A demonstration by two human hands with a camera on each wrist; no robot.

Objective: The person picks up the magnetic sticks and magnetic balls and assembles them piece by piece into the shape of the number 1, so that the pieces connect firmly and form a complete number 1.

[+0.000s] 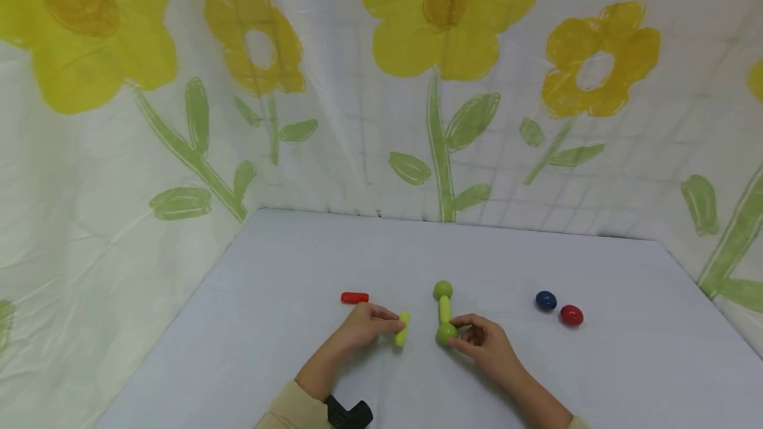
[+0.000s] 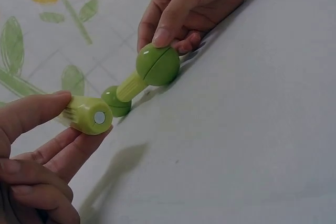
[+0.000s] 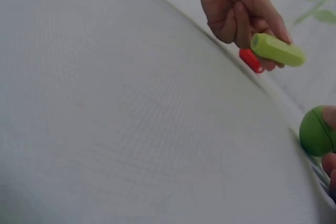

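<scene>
My left hand (image 1: 365, 328) pinches a short yellow-green toy rod (image 1: 402, 330) between thumb and fingers. A round silvery disc shows on that rod's end in the left wrist view. To its right, my right hand (image 1: 485, 346) pinches the near green ball (image 1: 446, 334) of a dumbbell-shaped piece. A second yellow-green rod (image 1: 444, 310) joins this ball to another green ball (image 1: 443, 290) farther off. The held rod and the dumbbell piece are apart. Just beyond my left hand lies a red rod (image 1: 354, 297), also partly visible behind the hand in the right wrist view.
A dark blue ball (image 1: 546, 301) and a red ball (image 1: 571, 315) lie side by side on the right of the white table (image 1: 644, 376). A flower-printed curtain (image 1: 334, 171) hangs behind the table. Below my left wrist is a black object (image 1: 350, 414).
</scene>
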